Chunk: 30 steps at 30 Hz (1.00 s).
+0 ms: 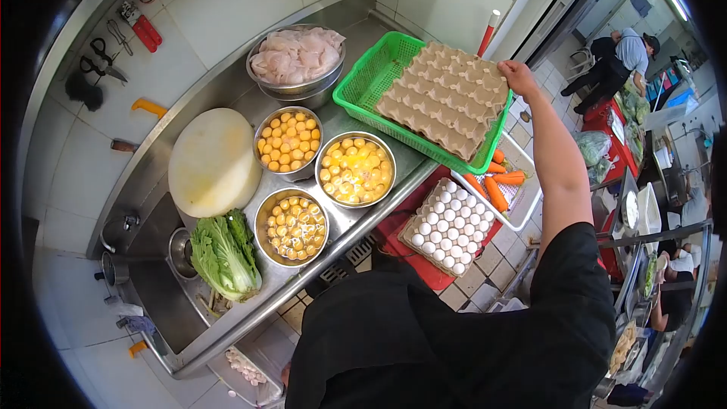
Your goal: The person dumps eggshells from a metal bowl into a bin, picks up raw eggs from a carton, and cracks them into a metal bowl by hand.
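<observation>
My right hand (515, 76) grips the upper right corner of a grey cardboard egg tray (447, 95), with fingers closed on its edge. No eggs show in this tray, which lies tilted over a green plastic basket (363, 79). Left of the basket stand three metal bowls of cracked eggs: one upper bowl (288, 142), one right bowl (357, 169) and one lower bowl (291, 227). Below the counter, a tray of white eggs (448, 227) rests on a red surface. My left hand is out of view.
On the steel counter are a bowl of pale raw meat (297, 59), a round cutting board (214, 161) and a leafy cabbage (226, 254) beside the sink (155, 288). Carrots (496, 189) lie in a white basket. Another person (628, 57) works at the far right.
</observation>
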{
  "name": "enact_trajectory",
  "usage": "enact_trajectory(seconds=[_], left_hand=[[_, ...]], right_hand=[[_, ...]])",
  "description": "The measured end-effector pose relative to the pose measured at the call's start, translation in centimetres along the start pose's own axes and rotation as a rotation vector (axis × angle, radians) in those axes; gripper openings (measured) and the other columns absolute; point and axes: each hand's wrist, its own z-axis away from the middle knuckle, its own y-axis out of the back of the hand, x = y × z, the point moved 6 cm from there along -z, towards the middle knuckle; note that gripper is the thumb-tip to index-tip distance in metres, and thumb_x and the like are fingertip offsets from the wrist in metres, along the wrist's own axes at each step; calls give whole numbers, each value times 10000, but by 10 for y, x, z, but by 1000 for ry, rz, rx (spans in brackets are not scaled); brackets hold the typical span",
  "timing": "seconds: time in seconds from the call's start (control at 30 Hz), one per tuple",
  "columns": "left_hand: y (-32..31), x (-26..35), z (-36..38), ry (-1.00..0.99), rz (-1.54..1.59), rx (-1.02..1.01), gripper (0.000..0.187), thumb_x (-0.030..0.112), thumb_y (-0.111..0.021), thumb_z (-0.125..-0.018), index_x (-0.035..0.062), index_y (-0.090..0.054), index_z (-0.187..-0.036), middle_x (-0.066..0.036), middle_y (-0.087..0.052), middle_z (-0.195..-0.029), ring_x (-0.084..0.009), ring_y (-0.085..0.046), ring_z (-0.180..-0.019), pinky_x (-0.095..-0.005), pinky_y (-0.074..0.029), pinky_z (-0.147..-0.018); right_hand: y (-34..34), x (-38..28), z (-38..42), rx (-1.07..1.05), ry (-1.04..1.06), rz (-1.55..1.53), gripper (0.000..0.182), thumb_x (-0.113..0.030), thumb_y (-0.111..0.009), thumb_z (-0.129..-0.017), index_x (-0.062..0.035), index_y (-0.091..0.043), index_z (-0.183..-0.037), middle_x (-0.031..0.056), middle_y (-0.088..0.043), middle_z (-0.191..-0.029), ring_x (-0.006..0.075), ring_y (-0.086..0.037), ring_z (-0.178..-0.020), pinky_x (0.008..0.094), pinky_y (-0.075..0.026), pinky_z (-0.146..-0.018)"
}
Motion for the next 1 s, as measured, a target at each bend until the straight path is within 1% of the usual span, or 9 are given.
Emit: enact_trajectory(seconds=[0.07, 0.13, 0.23, 0.37, 0.43, 0.5, 0.63, 0.77, 1.0], left_hand=[[-4, 10, 22, 24, -22, 14, 270, 175, -579, -881, 17, -576, -1099, -50, -589, -931, -184, -578, -853, -333, -495, -810], [-11, 31, 38, 61, -51, 22, 272, 175, -580, -881, 16, -576, -1102, -50, -590, -932, -184, -579, -854, -333, -495, -811], [-30, 67, 45, 139, -89, 15, 275, 175, -582, -881, 16, -575, -1105, -49, -591, -934, -183, -579, -854, -333, -494, -811], [-54, 101, 54, 243, -118, 7, 278, 175, -585, -881, 15, -575, -1109, -48, -592, -936, -182, -580, -855, -332, -494, -812], [-57, 122, 59, 296, -142, 0, 280, 175, -586, -881, 15, -575, -1111, -47, -593, -937, -182, -580, -856, -332, -493, -813], [-57, 146, 60, 355, -170, -12, 282, 175, -588, -881, 15, -575, -1113, -47, -594, -938, -182, -581, -856, -331, -493, -813], [-51, 184, 44, 480, -216, -65, 286, 175, -590, -881, 14, -575, -1117, -46, -595, -940, -181, -582, -857, -331, -492, -814], [-49, 213, 29, 584, -259, -109, 290, 174, -593, -881, 13, -574, -1122, -45, -597, -942, -180, -582, -859, -330, -492, -815], [-46, 268, 19, 701, -358, -125, 297, 174, -598, -881, 12, -574, -1129, -43, -599, -945, -179, -584, -860, -329, -490, -816]], right_hand=[[-15, 14, -13, -34, -29, 58, 356, -370, -592, -929, -57, -661, -1086, 80, -680, -893, 202, -627, -831, 347, -494, -770], [-12, 19, -13, 308, 34, 308, 456, -448, -626, -883, -65, -653, -1131, 186, -684, -961, 323, -649, -901, 411, -494, -840], [-10, 13, 13, 482, 23, 301, 491, -478, -632, -861, -62, -650, -1122, 257, -655, -1007, 394, -631, -937, 442, -489, -841], [-18, -12, 106, 513, -13, 45, 467, -405, -650, -862, -30, -620, -1139, 228, -604, -1082, 350, -561, -1018, 410, -483, -845], [-21, -5, 164, 712, 31, -14, 398, -326, -658, -867, -4, -613, -1098, 205, -600, -994, 322, -556, -941, 391, -477, -795], [-34, 18, 229, 842, -140, -257, 357, -285, -630, -881, 5, -587, -1085, 205, -586, -1027, 321, -545, -949, 402, -460, -817], [-92, 118, 344, 722, -513, 150, 327, -228, -610, -868, 8, -552, -1087, 240, -545, -1109, 370, -536, -1004, 443, -435, -899], [-147, 179, 459, 486, -984, 130, 400, -305, -654, -826, -17, -580, -1094, 275, -583, -1053, 399, -566, -1025, 468, -455, -897], [-218, 142, 528, 218, -1164, 35, 480, -277, -654, -807, -52, -496, -1201, 230, -504, -1208, 399, -529, -1115, 464, -440, -955]])
